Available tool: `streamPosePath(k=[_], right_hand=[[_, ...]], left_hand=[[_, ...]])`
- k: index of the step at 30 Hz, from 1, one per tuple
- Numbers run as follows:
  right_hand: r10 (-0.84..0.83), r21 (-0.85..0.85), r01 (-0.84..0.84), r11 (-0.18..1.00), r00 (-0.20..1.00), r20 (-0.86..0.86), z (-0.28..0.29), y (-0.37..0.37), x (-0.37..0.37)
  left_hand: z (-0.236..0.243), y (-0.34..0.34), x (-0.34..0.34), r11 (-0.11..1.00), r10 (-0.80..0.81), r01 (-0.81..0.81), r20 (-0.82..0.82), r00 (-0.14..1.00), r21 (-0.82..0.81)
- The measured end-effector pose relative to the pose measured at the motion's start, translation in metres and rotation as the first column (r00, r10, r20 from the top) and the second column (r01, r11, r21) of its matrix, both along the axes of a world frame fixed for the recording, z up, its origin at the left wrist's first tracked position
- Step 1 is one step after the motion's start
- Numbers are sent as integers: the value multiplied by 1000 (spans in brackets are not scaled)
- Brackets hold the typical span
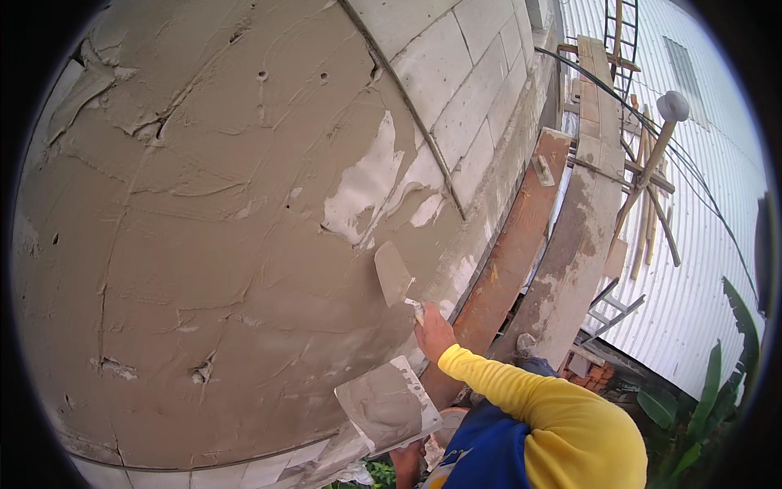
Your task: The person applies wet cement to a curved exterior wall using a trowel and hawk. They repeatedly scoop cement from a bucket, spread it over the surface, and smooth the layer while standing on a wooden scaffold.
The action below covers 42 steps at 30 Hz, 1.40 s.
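My right hand (436, 332), in a yellow sleeve, is closed around the handle of a trowel (393, 275). The trowel's blade is coated in mortar and lies at or very near the wall's surface, just below a pale bare patch (364, 179). Lower down, my left hand (409, 458) is under a square hawk (420, 391) and appears to grip it from below, its fingers mostly hidden. Wet grey-brown mortar (381, 407) covers most of the hawk's face. The wall beside me carries a broad coat of mortar (204, 269) with ridges and small holes.
A thin straight strip (411, 118) separates the mortar from bare pale blocks (468, 98). Scaffold planks (509, 253) run along the wall, with a small wooden block (543, 170) on one. Beyond are a pole (652, 163), dark cables (692, 167), a white corrugated sheet (709, 269) and green leaves (709, 391).
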State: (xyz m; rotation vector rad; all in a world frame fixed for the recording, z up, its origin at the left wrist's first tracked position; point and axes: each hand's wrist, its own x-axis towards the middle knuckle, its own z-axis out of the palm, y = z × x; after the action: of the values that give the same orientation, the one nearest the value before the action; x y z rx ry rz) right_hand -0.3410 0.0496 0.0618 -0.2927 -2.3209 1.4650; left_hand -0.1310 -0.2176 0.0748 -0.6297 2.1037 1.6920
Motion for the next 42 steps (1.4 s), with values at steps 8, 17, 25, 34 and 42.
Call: streamPosePath(k=[8, 17, 25, 34, 42], right_hand=[[-314, -120, 349, 929, 918, 243, -40, 94, -111], [-208, -633, 455, 626, 880, 427, -90, 48, -72], [-173, -700, 236, 673, 972, 162, 18, 120, -123], [-126, -397, 47, 917, 976, -175, 92, 77, -82], [-240, 12, 248, 969, 948, -208, 15, 204, -133]], left_hand=[[5, -14, 9, 989, -72, 68, -26, 997, -133], [36, 14, -5, 996, -26, 23, -36, 999, -83], [17, 6, -1, 993, 64, -55, 80, 995, -103], [1, 11, -34, 969, -196, 209, 104, 975, -135], [-15, 17, -25, 999, -17, 20, 77, 997, -36]])
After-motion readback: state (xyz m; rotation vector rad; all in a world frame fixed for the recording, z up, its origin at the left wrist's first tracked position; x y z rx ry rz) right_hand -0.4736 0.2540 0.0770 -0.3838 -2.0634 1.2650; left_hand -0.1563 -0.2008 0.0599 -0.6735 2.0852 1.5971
